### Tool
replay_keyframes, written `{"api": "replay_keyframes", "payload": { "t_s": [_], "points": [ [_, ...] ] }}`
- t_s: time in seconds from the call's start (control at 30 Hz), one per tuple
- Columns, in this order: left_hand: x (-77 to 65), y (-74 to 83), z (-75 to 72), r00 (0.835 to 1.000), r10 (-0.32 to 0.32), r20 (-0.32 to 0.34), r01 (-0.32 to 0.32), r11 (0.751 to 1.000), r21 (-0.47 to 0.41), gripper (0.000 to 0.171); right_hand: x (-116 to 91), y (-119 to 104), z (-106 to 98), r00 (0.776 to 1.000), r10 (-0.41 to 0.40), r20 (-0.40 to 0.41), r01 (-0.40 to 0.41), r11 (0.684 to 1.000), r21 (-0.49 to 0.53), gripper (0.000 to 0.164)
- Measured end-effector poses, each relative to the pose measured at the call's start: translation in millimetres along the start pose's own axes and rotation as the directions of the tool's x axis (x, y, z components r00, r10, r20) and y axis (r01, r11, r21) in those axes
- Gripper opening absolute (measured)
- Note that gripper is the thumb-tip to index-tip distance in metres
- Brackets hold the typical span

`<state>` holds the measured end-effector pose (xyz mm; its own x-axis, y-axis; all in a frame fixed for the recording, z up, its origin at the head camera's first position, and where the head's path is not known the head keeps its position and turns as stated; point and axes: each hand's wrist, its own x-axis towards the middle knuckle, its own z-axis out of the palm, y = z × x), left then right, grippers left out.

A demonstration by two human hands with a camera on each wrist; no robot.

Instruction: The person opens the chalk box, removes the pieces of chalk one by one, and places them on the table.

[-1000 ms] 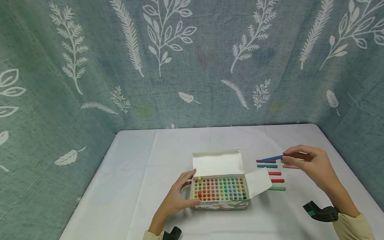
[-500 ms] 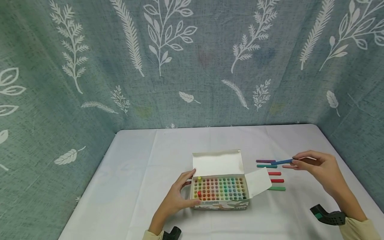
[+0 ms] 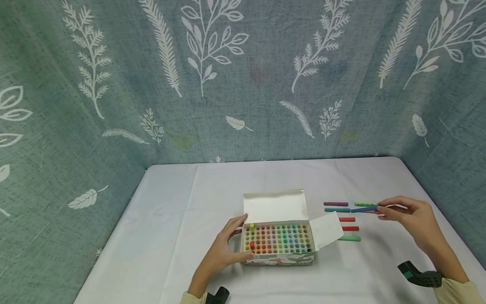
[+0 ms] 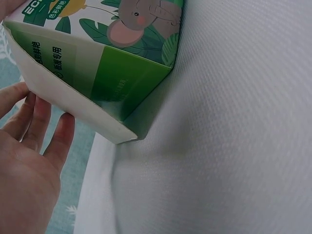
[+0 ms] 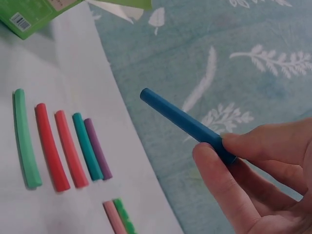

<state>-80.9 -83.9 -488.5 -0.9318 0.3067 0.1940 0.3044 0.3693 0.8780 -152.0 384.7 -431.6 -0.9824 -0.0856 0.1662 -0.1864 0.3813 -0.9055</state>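
My right hand [image 3: 411, 217] pinches one end of a blue chalk stick [image 5: 178, 114] between thumb and fingers. In the head view the stick points left, over a pale pink chalk [image 5: 113, 218] and just below a light green one [image 3: 363, 204]. My left hand [image 3: 224, 249] grips the left end of an open chalk box [image 3: 281, 260], thumb at the front edge. Its fingers touch the white side flap [image 4: 73, 105] in the left wrist view. Rows of coloured holes fill the box top; a red piece [image 3: 252, 245] and a yellow piece [image 3: 252, 226] stick up at its left.
Left of the held stick lie a purple chalk [image 3: 336, 204] and a teal chalk [image 3: 337, 210]. Nearer are two red sticks [image 3: 350, 229] and a green one [image 3: 350, 238], partly behind the box's right flap [image 3: 326, 231]. A leaf-patterned curtain [image 3: 243, 84] borders the white table [image 3: 171, 253].
My right hand has moved right and slightly toward the front with the blue chalk, from over the purple stick to the pink and green ones. The left hand and box stay still.
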Motion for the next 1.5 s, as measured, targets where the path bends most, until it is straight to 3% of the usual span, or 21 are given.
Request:
{"api": "replay_keyframes", "payload": {
  "t_s": [0.23, 0.5, 0.83, 1.13, 1.5],
  "points": [
    [-1.2, 2.7, 0.2, 1.000, 0.009, -0.015, -0.009, 1.000, 0.013, 0.091, -1, 11, -3, 0.998, 0.057, 0.016, -0.058, 0.998, 0.016, 0.029],
    [-2.6, 31.9, -4.2, 1.000, -0.011, -0.017, 0.011, 1.000, -0.021, 0.089, -1, 24, -7, 0.996, 0.083, 0.019, -0.083, 0.996, 0.014, 0.030],
    [-3.1, 34.7, -4.4, 1.000, -0.023, -0.010, 0.022, 0.999, -0.027, 0.088, -3, 42, -12, 0.991, 0.128, 0.023, -0.130, 0.989, 0.071, 0.026],
    [-1.9, 34.7, -3.9, 1.000, -0.011, -0.006, 0.011, 1.000, -0.028, 0.088, -1, 59, -13, 0.958, 0.285, -0.003, -0.285, 0.958, 0.034, 0.042],
    [-1.2, 34.3, -3.3, 1.000, -0.005, -0.006, 0.005, 0.999, -0.032, 0.087, 2, 78, -9, 0.918, 0.398, 0.002, -0.397, 0.916, 0.063, 0.042]
  ]
}}
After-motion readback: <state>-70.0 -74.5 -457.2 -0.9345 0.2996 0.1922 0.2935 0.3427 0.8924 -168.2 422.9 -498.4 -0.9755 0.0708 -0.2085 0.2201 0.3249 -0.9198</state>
